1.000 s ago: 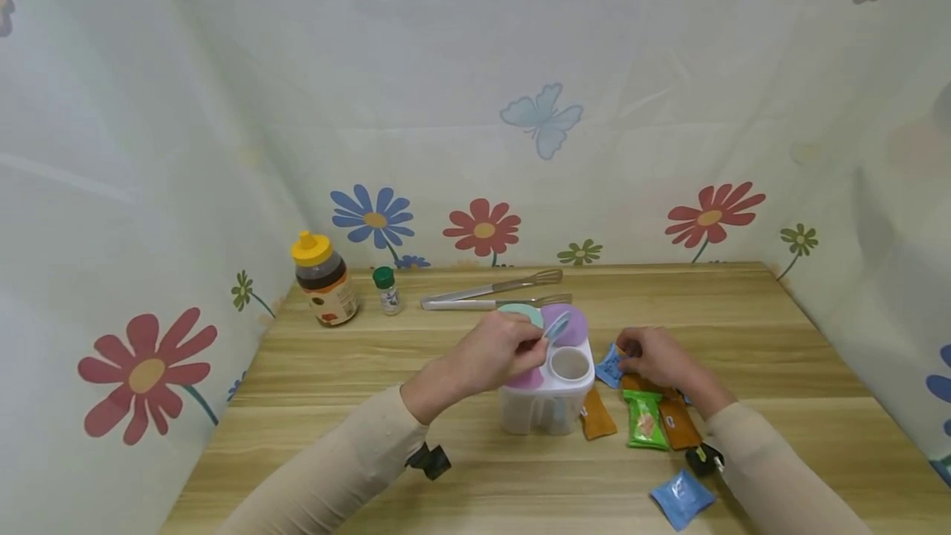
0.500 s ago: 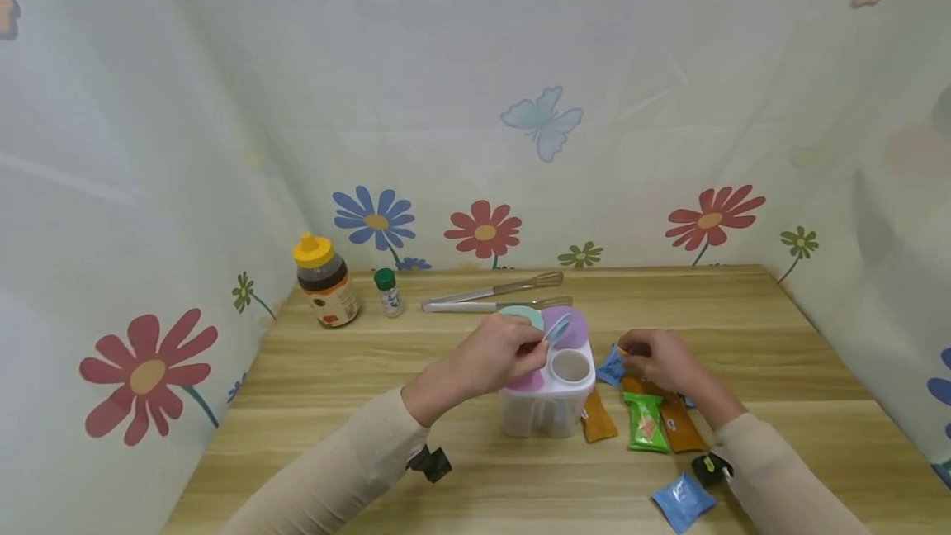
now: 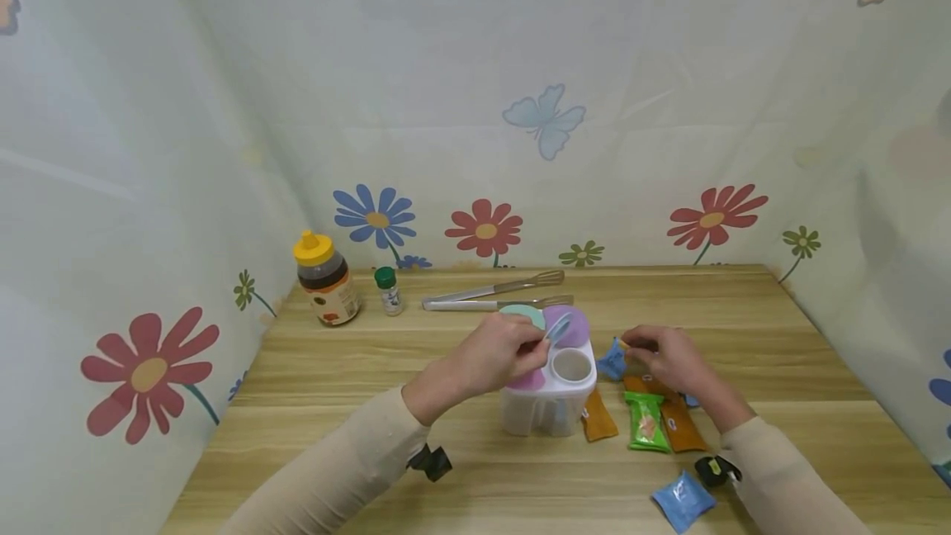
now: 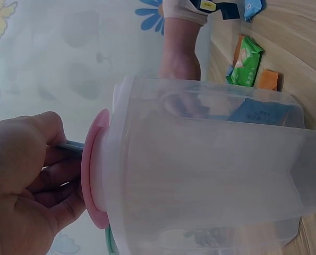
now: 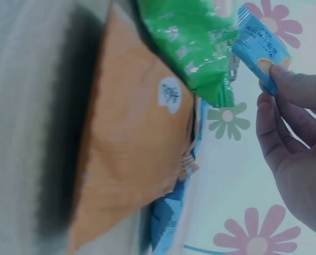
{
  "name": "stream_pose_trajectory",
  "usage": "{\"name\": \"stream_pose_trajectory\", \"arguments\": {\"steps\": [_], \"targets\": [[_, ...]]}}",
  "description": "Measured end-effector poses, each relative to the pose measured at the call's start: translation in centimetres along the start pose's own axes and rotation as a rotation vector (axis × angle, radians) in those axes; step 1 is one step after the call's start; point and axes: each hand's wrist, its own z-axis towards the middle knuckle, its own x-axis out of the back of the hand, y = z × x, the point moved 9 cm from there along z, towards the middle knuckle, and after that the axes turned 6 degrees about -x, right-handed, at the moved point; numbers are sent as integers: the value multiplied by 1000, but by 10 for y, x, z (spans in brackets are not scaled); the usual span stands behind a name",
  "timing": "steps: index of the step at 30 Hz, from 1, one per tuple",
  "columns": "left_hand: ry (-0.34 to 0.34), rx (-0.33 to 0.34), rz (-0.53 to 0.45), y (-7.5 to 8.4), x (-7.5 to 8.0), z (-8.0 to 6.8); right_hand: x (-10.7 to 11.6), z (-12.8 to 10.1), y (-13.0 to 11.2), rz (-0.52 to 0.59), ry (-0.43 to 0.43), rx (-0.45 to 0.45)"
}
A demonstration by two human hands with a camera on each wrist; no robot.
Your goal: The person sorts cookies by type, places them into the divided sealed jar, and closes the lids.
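My left hand [image 3: 496, 355] pinches a small light blue lid [image 3: 561, 327], tilted on edge above a clear plastic container [image 3: 538, 418] with a white top. Beside the lid, one round compartment [image 3: 572, 365] is uncovered. Purple [image 3: 574, 319], green [image 3: 522, 312] and pink [image 4: 95, 170] lids cover the others. To the right of the container, my right hand [image 3: 669, 360] holds a small blue snack packet [image 5: 261, 49] by one end between thumb and fingers. The packet is off the table in the right wrist view.
Near my right hand lie a green packet [image 3: 648, 423], orange packets [image 3: 682, 426] and another blue packet [image 3: 683, 502]. Metal tongs [image 3: 464, 300] lie behind the container. A yellow-capped jar [image 3: 329, 291] and a green-capped shaker [image 3: 390, 294] stand at back left.
My right hand has shifted slightly right, and more of the blue packet shows at its fingertips, raised a little. My left hand stays with the light blue lid.
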Motion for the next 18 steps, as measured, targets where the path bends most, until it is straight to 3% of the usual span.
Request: {"name": "stream_pose_trajectory", "arguments": {"steps": [18], "targets": [[14, -7, 4, 1, 2, 2, 30, -7, -35, 52, 62, 45]]}}
